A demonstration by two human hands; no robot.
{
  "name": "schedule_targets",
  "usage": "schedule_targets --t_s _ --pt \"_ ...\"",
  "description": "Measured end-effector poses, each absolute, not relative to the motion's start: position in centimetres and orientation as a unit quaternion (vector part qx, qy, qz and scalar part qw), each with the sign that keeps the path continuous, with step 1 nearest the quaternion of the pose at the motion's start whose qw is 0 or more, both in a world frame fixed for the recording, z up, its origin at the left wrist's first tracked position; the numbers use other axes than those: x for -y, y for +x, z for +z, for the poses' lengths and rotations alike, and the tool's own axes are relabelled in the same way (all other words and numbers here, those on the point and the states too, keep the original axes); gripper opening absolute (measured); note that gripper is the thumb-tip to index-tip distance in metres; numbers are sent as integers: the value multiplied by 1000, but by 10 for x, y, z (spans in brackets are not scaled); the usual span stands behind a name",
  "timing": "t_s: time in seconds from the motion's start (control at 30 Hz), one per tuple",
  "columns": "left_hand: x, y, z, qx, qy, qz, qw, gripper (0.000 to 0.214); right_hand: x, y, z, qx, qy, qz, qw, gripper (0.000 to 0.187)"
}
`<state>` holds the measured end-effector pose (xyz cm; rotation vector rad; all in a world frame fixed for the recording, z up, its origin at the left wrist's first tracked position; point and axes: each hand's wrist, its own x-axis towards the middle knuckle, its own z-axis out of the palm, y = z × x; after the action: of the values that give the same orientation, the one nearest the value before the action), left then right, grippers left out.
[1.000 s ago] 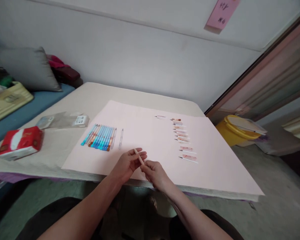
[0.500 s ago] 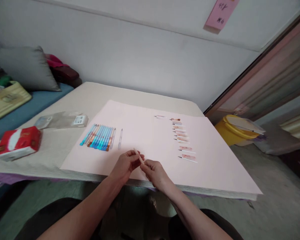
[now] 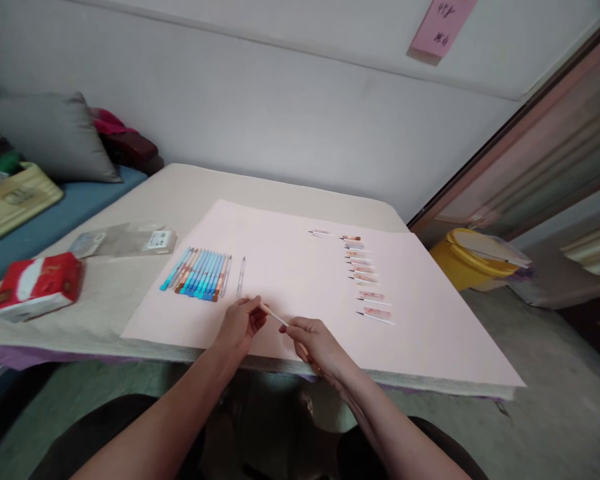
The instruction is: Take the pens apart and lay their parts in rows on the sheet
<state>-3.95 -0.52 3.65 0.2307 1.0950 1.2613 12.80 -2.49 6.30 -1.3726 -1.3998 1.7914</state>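
Note:
My left hand (image 3: 240, 323) and my right hand (image 3: 314, 340) are pinched on the two ends of a thin pale pen part (image 3: 275, 315), stretched between them just above the near edge of a pink sheet (image 3: 290, 267). A row of blue pens (image 3: 200, 273) lies on the sheet to the left, with one clear pen barrel (image 3: 241, 277) beside it. A column of small pink and white pen pieces (image 3: 366, 280) lies on the right of the sheet.
The sheet covers a beige table (image 3: 190, 190). A red tissue pack (image 3: 35, 285) and clear plastic packaging (image 3: 125, 241) lie at its left. A grey pillow (image 3: 55, 137) rests on a blue surface beyond. A yellow bucket (image 3: 473, 257) stands on the floor at right.
My hands have drawn apart, the left one sliding left, so the thin pale part now spans a longer gap between them. The things on the sheet have not moved.

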Motion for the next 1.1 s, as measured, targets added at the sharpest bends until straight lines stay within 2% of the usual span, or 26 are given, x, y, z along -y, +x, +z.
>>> schedule_targets --t_s 0.4,0.63,0.83,1.1 --pt "-2 -49 35 -490 42 634 596 7 15 145 81 496 -558 600 288 24" --pt "5 -40 38 -497 81 588 634 10 15 139 74 462 -589 578 327 28" --pt "14 -27 40 -462 131 519 707 12 18 130 58 479 -567 578 339 25" --pt "19 -23 35 -461 130 530 700 11 22 123 43 514 -512 614 311 21"
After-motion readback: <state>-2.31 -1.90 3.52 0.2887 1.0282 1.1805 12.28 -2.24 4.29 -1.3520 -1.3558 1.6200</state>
